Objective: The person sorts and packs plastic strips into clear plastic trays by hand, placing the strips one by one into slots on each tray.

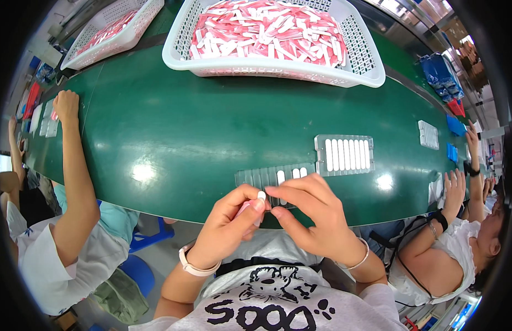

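Note:
My left hand (229, 220) is closed around a few small pink-and-white strips, and the rounded white end of one strip (261, 195) sticks up between thumb and forefinger. Close beside it, my right hand (316, 218) has its thumb and forefinger apart, with nothing visible between them. Just beyond both hands lies a clear slotted tray (250, 177), partly covered by them, with several white strips (295, 173) in its right-hand slots. Touching or nearly touching its right end, a second clear tray (321, 156) holds a row of several white strips (348, 155).
A large white perforated basket (181, 62) heaped with pink-and-white strips stands at the far side of the green table (201, 121). Another basket (126, 41) is at far left. Co-workers' arms (79, 176) reach in at both sides. A filled tray (428, 135) lies far right.

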